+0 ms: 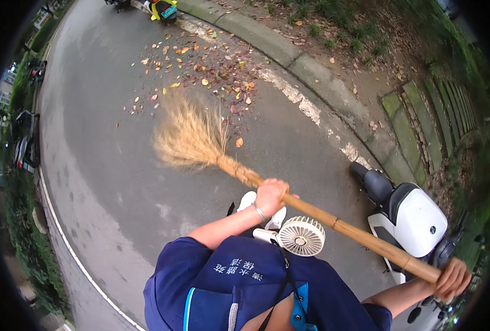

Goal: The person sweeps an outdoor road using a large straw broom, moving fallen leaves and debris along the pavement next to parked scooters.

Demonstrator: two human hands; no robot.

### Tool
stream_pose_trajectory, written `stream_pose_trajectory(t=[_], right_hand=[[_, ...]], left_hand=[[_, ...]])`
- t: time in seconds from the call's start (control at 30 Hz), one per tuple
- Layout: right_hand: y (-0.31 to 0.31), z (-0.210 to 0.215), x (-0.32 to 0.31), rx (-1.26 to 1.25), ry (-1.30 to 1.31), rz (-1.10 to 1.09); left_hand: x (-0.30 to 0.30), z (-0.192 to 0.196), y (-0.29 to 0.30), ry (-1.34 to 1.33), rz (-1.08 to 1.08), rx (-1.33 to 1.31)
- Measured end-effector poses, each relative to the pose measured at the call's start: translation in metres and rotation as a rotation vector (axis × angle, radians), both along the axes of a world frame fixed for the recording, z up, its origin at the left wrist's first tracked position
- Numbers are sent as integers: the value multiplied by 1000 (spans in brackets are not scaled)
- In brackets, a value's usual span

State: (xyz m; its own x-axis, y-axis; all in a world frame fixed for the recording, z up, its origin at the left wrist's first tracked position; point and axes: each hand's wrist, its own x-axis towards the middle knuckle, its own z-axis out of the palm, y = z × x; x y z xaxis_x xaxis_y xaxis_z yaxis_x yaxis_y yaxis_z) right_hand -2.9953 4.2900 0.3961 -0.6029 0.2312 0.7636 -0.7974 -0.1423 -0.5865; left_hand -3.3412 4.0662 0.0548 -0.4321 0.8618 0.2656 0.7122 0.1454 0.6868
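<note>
A long bamboo-handled broom (333,223) slants across my front, its straw head (192,135) over the asphalt at the upper left. My left hand (271,197) is wrapped round the handle just behind the bristles; a bracelet circles that wrist. At the lower right, my right hand (452,280) grips the handle's far end. Beyond the bristles, red, orange and yellow fallen leaves (217,71) are scattered on the road. One orange leaf (239,142) lies beside the broom head.
A white scooter (416,220) stands on the right, close to the handle. The stone kerb (333,91) curves along the road's right side, with stepping slabs (421,124) beyond it. A yellow scooter (162,9) is at the top. A white handheld fan (301,236) hangs at my chest.
</note>
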Motion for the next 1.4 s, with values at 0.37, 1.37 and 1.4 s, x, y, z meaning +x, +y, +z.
stream_pose_trajectory(t=[0.37, 1.37, 1.4], right_hand=[[69, -13, -9, 229, -477, -517], [-258, -302, -609, -264, -852, 95], [-287, -309, -632, -298, -783, 135]], left_hand=[[63, -101, 205, 35, -132, -227], [-496, -175, -383, 197, 693, -848], [-513, -185, -407, 172, 767, -880]])
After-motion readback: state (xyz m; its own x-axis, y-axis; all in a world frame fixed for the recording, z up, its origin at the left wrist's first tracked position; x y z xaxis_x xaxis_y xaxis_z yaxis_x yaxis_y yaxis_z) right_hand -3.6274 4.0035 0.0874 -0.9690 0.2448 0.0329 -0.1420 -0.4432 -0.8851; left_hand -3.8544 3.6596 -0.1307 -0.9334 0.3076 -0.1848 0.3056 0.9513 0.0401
